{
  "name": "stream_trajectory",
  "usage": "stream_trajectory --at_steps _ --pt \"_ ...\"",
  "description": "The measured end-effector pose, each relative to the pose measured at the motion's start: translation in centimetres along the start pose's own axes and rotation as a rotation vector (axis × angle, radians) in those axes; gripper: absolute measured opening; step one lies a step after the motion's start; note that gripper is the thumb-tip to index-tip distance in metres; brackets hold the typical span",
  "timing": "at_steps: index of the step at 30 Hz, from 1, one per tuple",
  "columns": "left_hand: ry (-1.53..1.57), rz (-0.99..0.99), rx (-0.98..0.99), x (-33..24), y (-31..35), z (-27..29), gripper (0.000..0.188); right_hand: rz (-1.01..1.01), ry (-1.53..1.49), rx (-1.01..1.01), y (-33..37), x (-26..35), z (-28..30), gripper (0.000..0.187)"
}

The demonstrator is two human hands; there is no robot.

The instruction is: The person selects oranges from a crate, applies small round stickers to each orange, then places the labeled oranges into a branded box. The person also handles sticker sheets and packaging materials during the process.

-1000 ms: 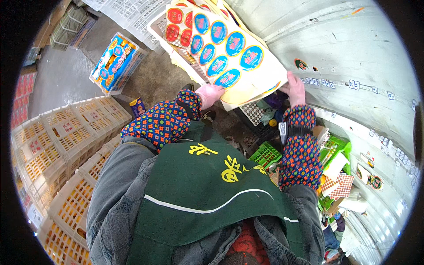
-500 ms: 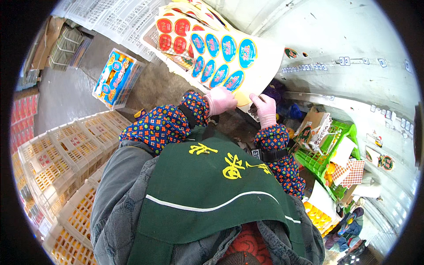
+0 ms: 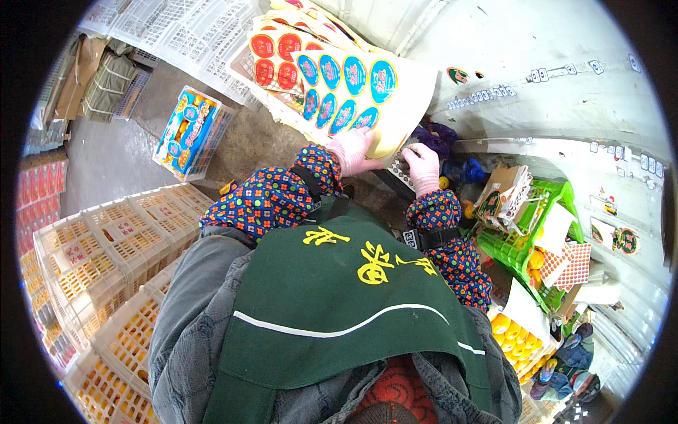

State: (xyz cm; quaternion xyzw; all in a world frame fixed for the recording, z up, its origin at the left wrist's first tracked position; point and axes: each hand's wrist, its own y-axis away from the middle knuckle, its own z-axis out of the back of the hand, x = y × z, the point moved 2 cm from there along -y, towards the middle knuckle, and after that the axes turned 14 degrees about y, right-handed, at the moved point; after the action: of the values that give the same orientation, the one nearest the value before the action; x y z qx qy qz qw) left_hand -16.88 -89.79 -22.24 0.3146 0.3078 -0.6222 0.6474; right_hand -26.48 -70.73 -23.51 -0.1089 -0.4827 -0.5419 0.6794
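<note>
A sheet of oval blue stickers [image 3: 354,75] with gold rims lies tilted over sheets of red oval stickers [image 3: 275,59]. My left hand [image 3: 353,150], in a pink glove, grips the near edge of the blue sticker sheet, its fingers over the lower row. The sheet's near corner is bare, yellowish backing and curls up. Beside that corner, my right hand [image 3: 422,168], also gloved in pink, is closed with its fingertips together just off the sheet's edge. I cannot make out what, if anything, it pinches. Behind the right fingers shows a dark strip with small pale patterns.
A blue printed fruit box [image 3: 185,134] stands on the floor at left. Stacked white crates [image 3: 120,226] hold orange fruit. White empty-looking crates [image 3: 176,39] line the back. At right are a green crate [image 3: 526,233], cardboard pieces and oranges [image 3: 515,339], beside a pale wall [image 3: 537,134].
My right hand has come off the sheet's near corner and is now more closed. The left hand keeps its grip. The sheet has shifted slightly left in view.
</note>
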Motion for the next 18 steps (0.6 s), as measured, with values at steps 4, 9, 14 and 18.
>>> stream_trajectory --at_steps 4,9,14,18 --pt "-0.180 0.050 -0.044 -1.5 -0.6 -1.8 0.077 0.045 -0.028 -0.014 0.0 -0.5 -0.3 0.016" --pt "-0.081 0.136 0.053 -1.2 -0.7 -3.0 0.059 0.033 0.114 -0.016 -0.7 -1.0 -0.8 0.016" --pt "0.005 0.075 0.084 0.1 0.1 -2.6 0.038 -0.015 -0.209 0.143 -0.7 -0.7 -1.2 0.016" --pt "-0.092 0.156 0.114 -0.8 -0.3 -1.5 0.027 -0.059 -0.033 0.204 -0.2 0.7 -2.4 0.032"
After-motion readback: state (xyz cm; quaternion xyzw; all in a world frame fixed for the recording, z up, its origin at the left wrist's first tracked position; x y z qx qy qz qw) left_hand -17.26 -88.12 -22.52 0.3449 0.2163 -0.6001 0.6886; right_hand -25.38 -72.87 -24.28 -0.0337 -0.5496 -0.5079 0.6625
